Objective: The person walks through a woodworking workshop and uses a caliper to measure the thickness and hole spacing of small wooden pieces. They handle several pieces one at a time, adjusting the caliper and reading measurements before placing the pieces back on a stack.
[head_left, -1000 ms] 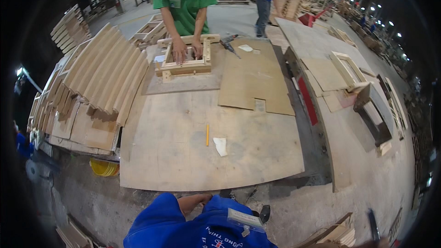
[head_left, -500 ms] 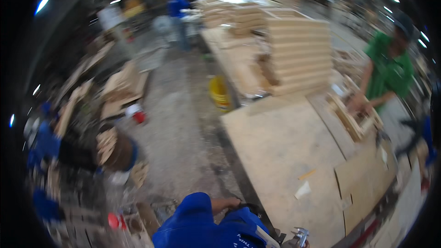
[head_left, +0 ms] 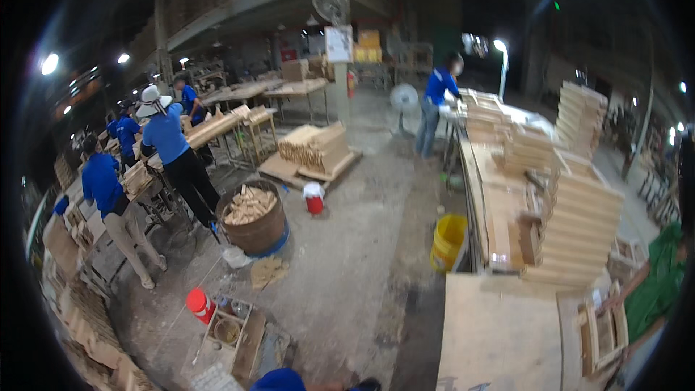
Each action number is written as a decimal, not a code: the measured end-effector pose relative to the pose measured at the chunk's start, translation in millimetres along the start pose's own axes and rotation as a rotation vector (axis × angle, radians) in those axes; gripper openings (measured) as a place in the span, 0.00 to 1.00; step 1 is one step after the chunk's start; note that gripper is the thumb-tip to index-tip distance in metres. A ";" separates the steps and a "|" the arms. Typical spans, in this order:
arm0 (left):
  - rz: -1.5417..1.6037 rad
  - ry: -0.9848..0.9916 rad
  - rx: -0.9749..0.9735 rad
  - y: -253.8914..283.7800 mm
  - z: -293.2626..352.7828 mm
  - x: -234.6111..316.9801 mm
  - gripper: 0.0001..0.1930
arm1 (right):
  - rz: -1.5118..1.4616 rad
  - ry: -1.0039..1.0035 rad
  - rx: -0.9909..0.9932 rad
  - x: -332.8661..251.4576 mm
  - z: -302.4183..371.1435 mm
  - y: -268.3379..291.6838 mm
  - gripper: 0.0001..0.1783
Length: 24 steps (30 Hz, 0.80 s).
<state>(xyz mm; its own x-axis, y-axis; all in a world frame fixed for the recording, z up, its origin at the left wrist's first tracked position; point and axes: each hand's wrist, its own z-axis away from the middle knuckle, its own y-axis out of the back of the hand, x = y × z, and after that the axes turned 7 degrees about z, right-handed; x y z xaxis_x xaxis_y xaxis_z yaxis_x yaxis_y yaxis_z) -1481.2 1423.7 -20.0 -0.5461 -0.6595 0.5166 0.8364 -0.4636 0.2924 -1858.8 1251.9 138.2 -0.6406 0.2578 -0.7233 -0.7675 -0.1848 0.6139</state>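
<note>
Only the top of my blue sleeve (head_left: pixel 279 380) shows at the lower edge, with a blurred sliver of forearm beside it. Both of my hands are below the picture and hidden. Nearest to my sleeve stands a wooden box (head_left: pixel 230 333) on the floor, with a round container and bottles in it. To the right, a worktable (head_left: pixel 499 333) with a pale board top reaches toward me. On its right side a person in green (head_left: pixel 655 282) is at a small wooden frame (head_left: pixel 603 337).
Stacked wooden frames (head_left: pixel 579 224) rise on the right table. A yellow bucket (head_left: pixel 449 242) stands beside it. On the floor are a rusty drum (head_left: pixel 253 228) of wood offcuts, a red bucket (head_left: pixel 199 304) and a pallet of wood (head_left: pixel 315 148). People in blue (head_left: pixel 166 134) work at left benches.
The view has swung up and left, bringing the left benches and their workers into sight. My left hand and the metal caliper at my right hand have dropped out of the picture.
</note>
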 end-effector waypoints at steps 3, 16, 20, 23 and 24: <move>0.008 -0.014 0.086 31.7 -21.5 -12.3 0.18 | 0.127 0.340 0.041 -35.4 -15.4 -40.2 0.25; -0.031 -0.145 0.280 112.9 -63.5 14.9 0.13 | 0.108 0.284 -0.133 -65.6 -26.7 -129.2 0.15; -0.076 -0.083 0.333 103.3 -49.8 32.4 0.13 | -0.094 0.274 -0.080 -55.9 -26.3 -125.1 0.17; -0.048 -0.065 0.281 88.1 -48.1 45.3 0.14 | -0.181 0.251 -0.050 -39.2 -20.7 -116.5 0.21; -0.034 -0.040 0.226 80.3 -48.6 49.2 0.14 | -0.115 0.234 -0.047 -32.4 -19.6 -112.5 0.22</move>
<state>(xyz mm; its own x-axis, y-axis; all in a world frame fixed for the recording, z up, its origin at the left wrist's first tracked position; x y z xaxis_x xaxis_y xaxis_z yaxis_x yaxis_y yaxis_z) -1443.2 1325.3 -10.2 -0.5758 -0.6197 0.5333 0.8090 -0.3377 0.4811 -1752.3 1245.8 86.3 -0.5334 0.0538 -0.8441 -0.8321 -0.2126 0.5123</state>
